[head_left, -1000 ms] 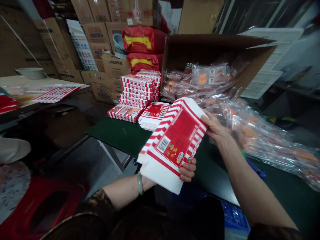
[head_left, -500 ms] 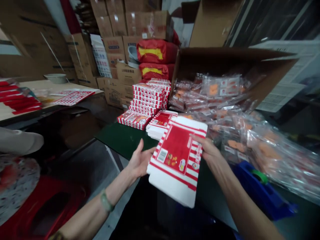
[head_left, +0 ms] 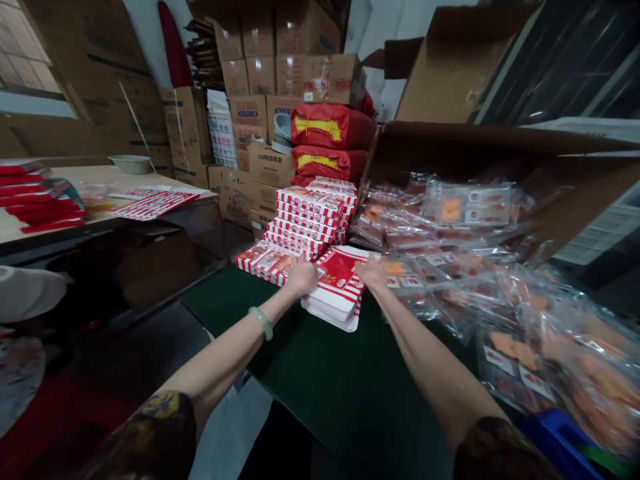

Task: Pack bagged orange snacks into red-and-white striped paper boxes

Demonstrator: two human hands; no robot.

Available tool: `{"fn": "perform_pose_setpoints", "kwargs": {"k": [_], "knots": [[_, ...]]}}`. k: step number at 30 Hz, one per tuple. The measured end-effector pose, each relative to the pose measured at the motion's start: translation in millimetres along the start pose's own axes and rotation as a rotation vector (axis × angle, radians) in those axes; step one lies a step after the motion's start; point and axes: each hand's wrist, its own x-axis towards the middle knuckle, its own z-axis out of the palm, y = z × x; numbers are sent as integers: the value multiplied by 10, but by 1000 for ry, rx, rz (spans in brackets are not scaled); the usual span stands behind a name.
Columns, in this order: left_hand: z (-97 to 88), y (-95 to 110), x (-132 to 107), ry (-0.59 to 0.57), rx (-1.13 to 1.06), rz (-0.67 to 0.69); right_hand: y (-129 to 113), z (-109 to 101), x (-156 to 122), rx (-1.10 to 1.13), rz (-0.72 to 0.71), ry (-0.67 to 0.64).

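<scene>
A flat red-and-white striped carton (head_left: 341, 268) lies over other flat cartons (head_left: 345, 323) on the green table, its white flap towards me. My left hand (head_left: 303, 277) is closed at the carton's left edge, fingertips hidden. On the opposite edge, my right hand (head_left: 372, 273) is closed too, its fingers curled over the side. Just behind my left hand, a low pile of filled striped boxes (head_left: 265, 261) touches a taller stack of the same boxes (head_left: 310, 217).
Clear plastic packets (head_left: 450, 253) with orange contents spill from a large cardboard box (head_left: 480, 143) on the right. A blue tape dispenser (head_left: 565, 440) sits at the lower right. To the left stands a wooden table (head_left: 170, 181) with a bowl (head_left: 131, 164) and red boxes (head_left: 40, 200).
The flat carton has gone from being held up near me to lying on the pile further away. Both my hands moved forward with it, and my left hand closed at its edge.
</scene>
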Motion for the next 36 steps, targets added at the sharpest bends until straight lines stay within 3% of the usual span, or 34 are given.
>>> {"fn": "perform_pose_setpoints", "kwargs": {"k": [2, 6, 9, 12, 19, 25, 27, 29, 33, 34, 36], "knots": [[54, -91, -40, -106, 110, 78, 4, 91, 95, -208, -6, -37], [57, -152, -183, -390, 269, 201, 6, 148, 317, -418, -114, -195], [47, -169, -239, -531, 523, 365, -63, 143, 516, -546, -144, -288], [59, -205, -276, -541, 695, 477, -185, 137, 706, -627, -140, -360], [67, -287, -320, -525, 735, 520, -309, 22, 1064, -575, -69, -569], [38, -291, -331, -523, 708, 540, -391, -73, 1078, -391, -14, -567], [3, -202, -334, -544, 710, 550, -424, -203, 1003, -299, -15, -520], [-45, -40, -340, -463, 655, 576, -456, -440, 889, -196, -22, -451], [-115, 449, -400, 2, 394, 498, -549, -1119, 431, 38, -71, -344], [-112, 573, -443, 24, 298, 427, -580, -1278, 252, 105, -91, -340], [-62, 778, -584, -175, 42, 217, -643, -1533, -168, 238, -157, -331]]}}
